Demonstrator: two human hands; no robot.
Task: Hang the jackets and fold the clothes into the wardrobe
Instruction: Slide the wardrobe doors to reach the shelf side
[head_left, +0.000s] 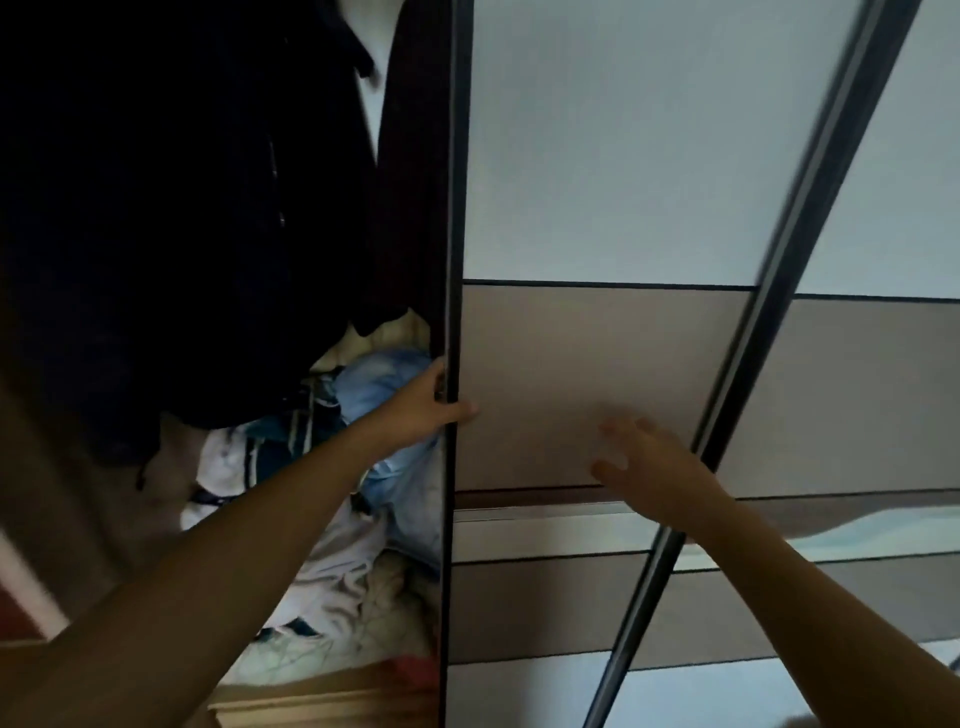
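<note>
The left grip (431, 402) clamped the wardrobe door (597, 384) by its nine-o'clock edge, likely the best hold on that stiff, heavy slider; the right grip (644, 467) hovered, fingers apart.

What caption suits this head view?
Left hand grips the wardrobe door by its edge; right hand spread open before it.

The wardrobe door's pale grey upper panel (649, 140) and taupe middle panel (597, 384) look smooth and matt; its dark edge strip (454, 208) has a faint sheen, possibly metal. The black hanging jackets (182, 208) are matt cloth, the light blue garment (379, 384) faded denim, the crumpled white clothes (332, 566) thin fabric.
</note>
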